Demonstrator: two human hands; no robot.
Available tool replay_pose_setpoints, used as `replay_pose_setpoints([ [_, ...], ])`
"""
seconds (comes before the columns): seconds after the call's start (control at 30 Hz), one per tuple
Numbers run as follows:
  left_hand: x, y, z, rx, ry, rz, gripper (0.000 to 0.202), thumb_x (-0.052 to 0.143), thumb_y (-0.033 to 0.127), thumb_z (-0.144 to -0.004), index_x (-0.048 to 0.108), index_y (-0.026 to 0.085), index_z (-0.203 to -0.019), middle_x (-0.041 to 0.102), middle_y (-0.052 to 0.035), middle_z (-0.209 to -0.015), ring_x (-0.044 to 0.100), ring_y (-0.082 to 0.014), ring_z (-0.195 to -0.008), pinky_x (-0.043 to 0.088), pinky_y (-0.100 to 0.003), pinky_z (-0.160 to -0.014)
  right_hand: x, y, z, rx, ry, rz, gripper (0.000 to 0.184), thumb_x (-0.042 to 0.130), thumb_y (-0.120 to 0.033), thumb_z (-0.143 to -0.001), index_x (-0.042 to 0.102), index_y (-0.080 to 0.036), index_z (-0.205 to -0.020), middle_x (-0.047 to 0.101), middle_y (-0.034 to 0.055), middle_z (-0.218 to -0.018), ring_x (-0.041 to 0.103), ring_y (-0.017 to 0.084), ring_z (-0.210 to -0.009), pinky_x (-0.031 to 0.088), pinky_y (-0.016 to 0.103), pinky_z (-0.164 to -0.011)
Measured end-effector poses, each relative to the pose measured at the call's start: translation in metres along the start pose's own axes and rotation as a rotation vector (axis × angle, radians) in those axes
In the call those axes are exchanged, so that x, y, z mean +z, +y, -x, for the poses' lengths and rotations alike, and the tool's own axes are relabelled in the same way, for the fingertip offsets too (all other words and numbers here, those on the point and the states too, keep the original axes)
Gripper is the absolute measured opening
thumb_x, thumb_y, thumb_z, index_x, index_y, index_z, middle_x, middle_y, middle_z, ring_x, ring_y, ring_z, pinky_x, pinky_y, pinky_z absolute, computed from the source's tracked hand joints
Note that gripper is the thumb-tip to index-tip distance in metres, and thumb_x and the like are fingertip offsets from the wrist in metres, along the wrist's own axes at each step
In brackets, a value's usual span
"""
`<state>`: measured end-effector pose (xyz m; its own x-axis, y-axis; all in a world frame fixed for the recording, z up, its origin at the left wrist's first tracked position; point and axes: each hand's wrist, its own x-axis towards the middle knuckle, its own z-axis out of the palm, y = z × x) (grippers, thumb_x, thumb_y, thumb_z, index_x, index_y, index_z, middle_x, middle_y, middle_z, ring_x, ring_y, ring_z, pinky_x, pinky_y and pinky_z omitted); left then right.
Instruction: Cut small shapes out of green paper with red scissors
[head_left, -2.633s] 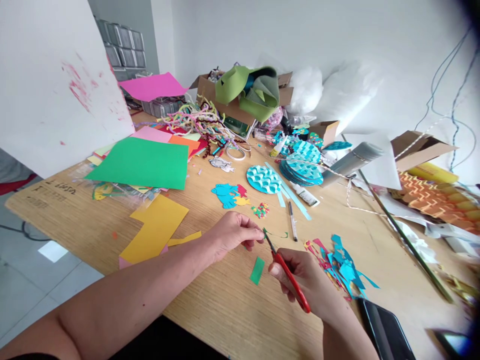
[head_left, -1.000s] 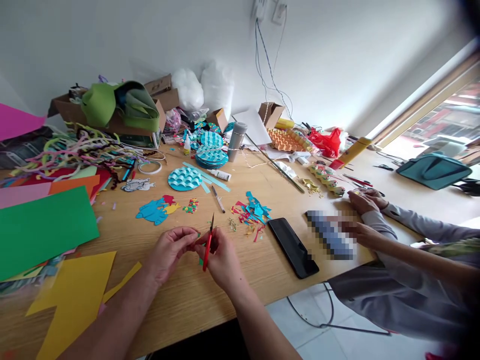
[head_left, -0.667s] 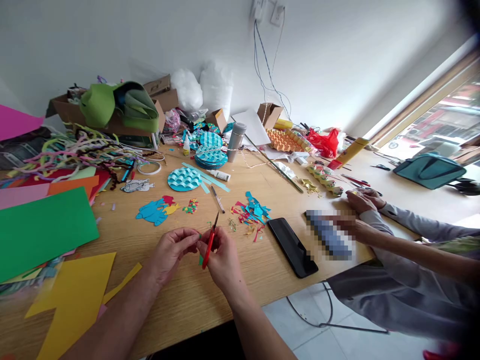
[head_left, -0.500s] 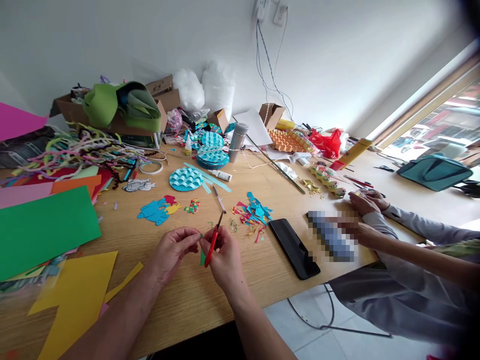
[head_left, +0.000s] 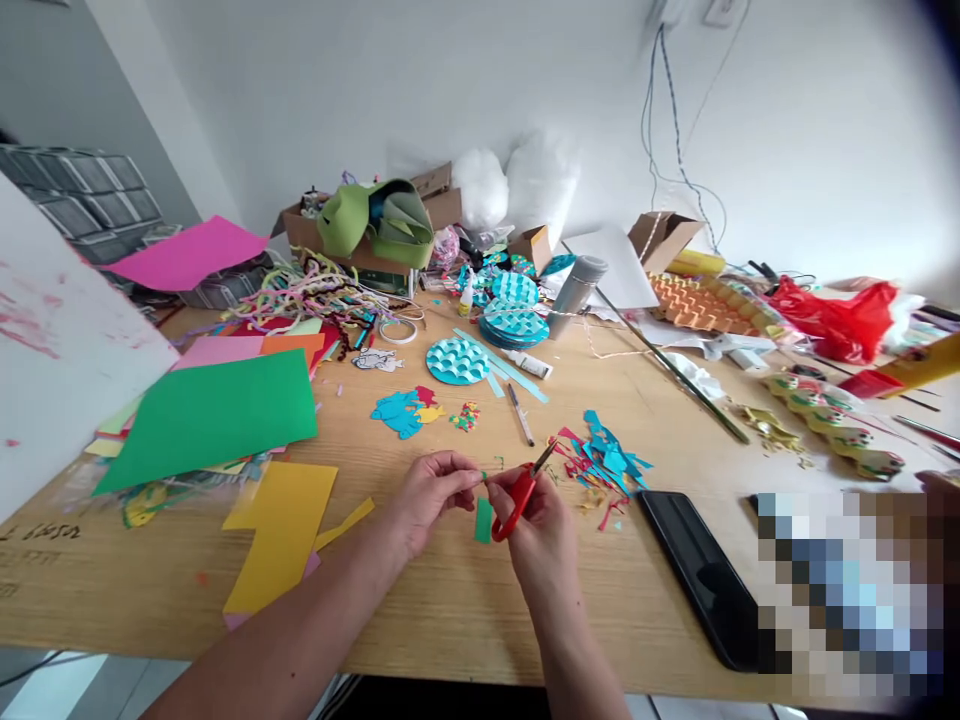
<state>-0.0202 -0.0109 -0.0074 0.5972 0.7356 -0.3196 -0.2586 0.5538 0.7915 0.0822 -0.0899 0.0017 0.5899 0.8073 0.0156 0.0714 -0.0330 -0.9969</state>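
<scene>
A big green sheet (head_left: 214,415) lay on the left of the wooden surface (head_left: 420,620). A yellow sheet (head_left: 285,525) lay near it, closer to the person. Further back were a blue paper fish (head_left: 401,412) and a round blue wave disc (head_left: 457,361).

The left hand (head_left: 431,490) was near the middle of the surface, just above it. Its thumb and fingertips were pinched tight on a tiny green paper bit (head_left: 484,477). Only a small corner of the bit showed past the fingertips. A green strip (head_left: 484,520) sat low between the two hands, and it looked to be lying flat on the surface.

The right hand (head_left: 536,520) was just beside the left hand. It gripped small red scissors (head_left: 517,498), with fingers through the red loops. The blades pointed up and away to the right. I could not tell if the blades were open or closed.

The green paper bit looked very light and thin. It would likely bend, crumple or tear if squeezed hard, and a puff of air could blow it off. It was best held at its edge with the fingertips, close to the blades, as the left hand held it.

To the right, a pen (head_left: 520,413) lay beyond the hands. A pile of blue and red paper scraps (head_left: 604,465) was near the scissors' tip. A black phone (head_left: 697,575) lay flat further right.
</scene>
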Motion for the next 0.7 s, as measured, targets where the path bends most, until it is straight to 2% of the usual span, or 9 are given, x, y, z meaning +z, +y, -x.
replay_pose_setpoints([
  [0.43, 0.001, -0.003, 0.001, 0.1, 0.01, -0.146, 0.016, 0.074, 0.025, -0.06, 0.065, 0.014, -0.066, 0.06, 0.0009, -0.06, 0.052, -0.0091, -0.053, 0.043, -0.024, -0.056, 0.002, -0.002, -0.005, 0.02, 0.011, 0.004, 0.023, 0.067, -0.034, -0.07, 0.051, -0.019, -0.077, 0.054, -0.0018, -0.068, 0.05, 0.013, -0.06, 0.042, 0.025, -0.055],
  [0.6, 0.001, 0.0, 0.0, 0.058, -0.024, -0.185, 0.018, 0.071, 0.027, -0.062, 0.066, 0.013, -0.071, 0.062, -0.0004, -0.064, 0.053, -0.0094, -0.053, 0.043, -0.025, -0.057, -0.005, -0.001, -0.009, 0.048, -0.045, 0.057, 0.022, 0.066, -0.034, -0.071, 0.052, -0.019, -0.079, 0.053, -0.0023, -0.068, 0.047, 0.012, -0.057, 0.04, 0.024, -0.052],
  [0.7, 0.0, 0.001, -0.001, 0.078, -0.044, -0.254, 0.018, 0.068, 0.029, -0.064, 0.067, 0.013, -0.072, 0.061, -0.0005, -0.063, 0.052, -0.01, -0.053, 0.042, -0.025, -0.056, -0.01, -0.004, -0.011, 0.066, -0.132, 0.088, 0.022, 0.066, -0.033, -0.071, 0.051, -0.019, -0.078, 0.053, -0.003, -0.065, 0.048, 0.012, -0.055, 0.039, 0.024, -0.05],
])
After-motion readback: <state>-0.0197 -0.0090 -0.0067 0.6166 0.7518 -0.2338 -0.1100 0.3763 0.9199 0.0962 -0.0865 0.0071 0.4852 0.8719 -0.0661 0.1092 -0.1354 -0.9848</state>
